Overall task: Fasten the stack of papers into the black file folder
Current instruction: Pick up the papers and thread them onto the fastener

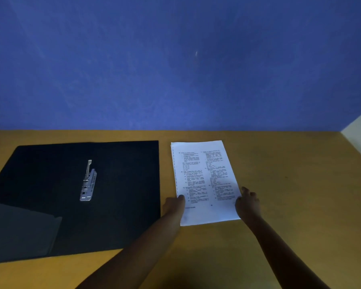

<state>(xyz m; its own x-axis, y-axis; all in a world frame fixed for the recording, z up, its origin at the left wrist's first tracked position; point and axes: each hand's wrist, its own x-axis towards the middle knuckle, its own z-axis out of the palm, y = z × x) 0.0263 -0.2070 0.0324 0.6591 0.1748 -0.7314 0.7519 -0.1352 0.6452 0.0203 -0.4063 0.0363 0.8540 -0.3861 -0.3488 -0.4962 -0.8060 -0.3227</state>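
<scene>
On the left of the yellow-brown desk [279, 163] lies the black file folder [117, 184], opened flat so that both leaves spread across the surface. Its near left corner carries a grey inner flap [23, 228], a slanted pocket that catches some light. Close to the middle fold sits the metal clip mechanism [88, 182], silver, long and narrow, with its lever end pointing away from the person; nothing lies under it.

Just beside the folder's right edge, apart from it by a strip of bare desk, rests the stack of papers [204, 180]. The top sheet is white and printed in two columns of small text, too blurred to read, and a dashed line runs down its left margin. The stack lies flat and slightly turned, its far end leaning to the left.

The left hand [174, 205] meets the stack at its near left edge, thumb on top of the page and the fingers hidden beneath or beside it, so its grip is narrow and closed on the paper edge. The right hand [247, 203] sits at the near right edge, fingers curled against the side of the stack and touching it; whether it pinches the sheets or only presses them, I cannot tell. Both forearms reach in from the bottom of the view.

Behind the desk rises a blue wall [175, 59].
</scene>
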